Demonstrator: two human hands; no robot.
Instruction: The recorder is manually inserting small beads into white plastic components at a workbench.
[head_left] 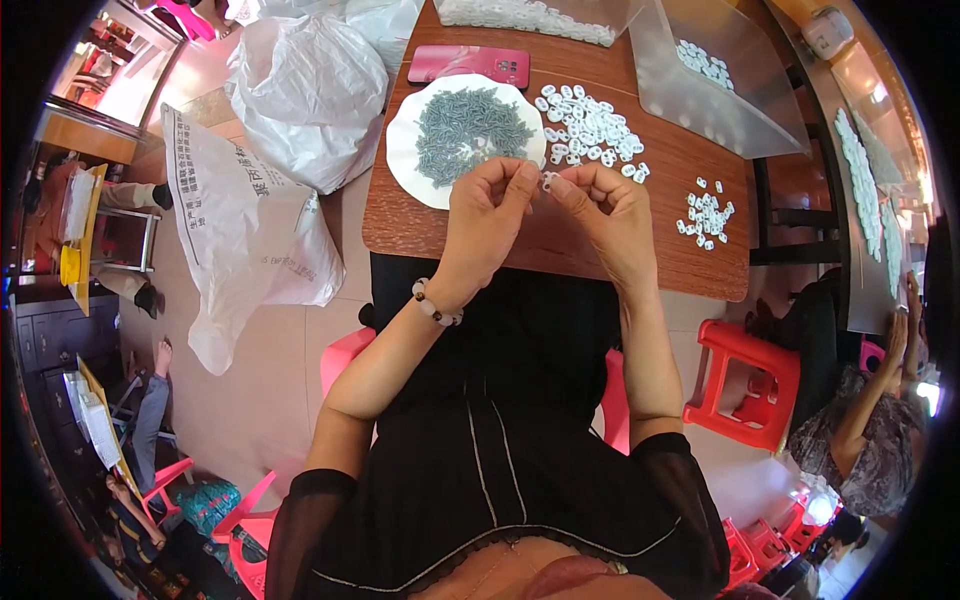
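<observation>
Above the table's near edge my two hands meet, fingertips almost touching. My right hand (612, 212) pinches a small white two-hole plastic piece (549, 181) between thumb and forefinger. My left hand (490, 212), with a beaded bracelet at its wrist, is closed in a pinch beside that piece; what lies between its fingertips is too small to tell. Just beyond is a white scalloped plate (402, 160) heaped with thin grey-green pins (470, 125). A loose pile of white two-hole pieces (592, 125) spreads to the plate's right, and a smaller group (706, 218) lies farther right.
A pink phone (468, 66) lies behind the plate on the brown wooden table (665, 265). Translucent bins (700, 95) stand at the back right. White sacks (255, 230) sit on the floor at left, a red stool (745, 385) at right. Other people sit at both sides.
</observation>
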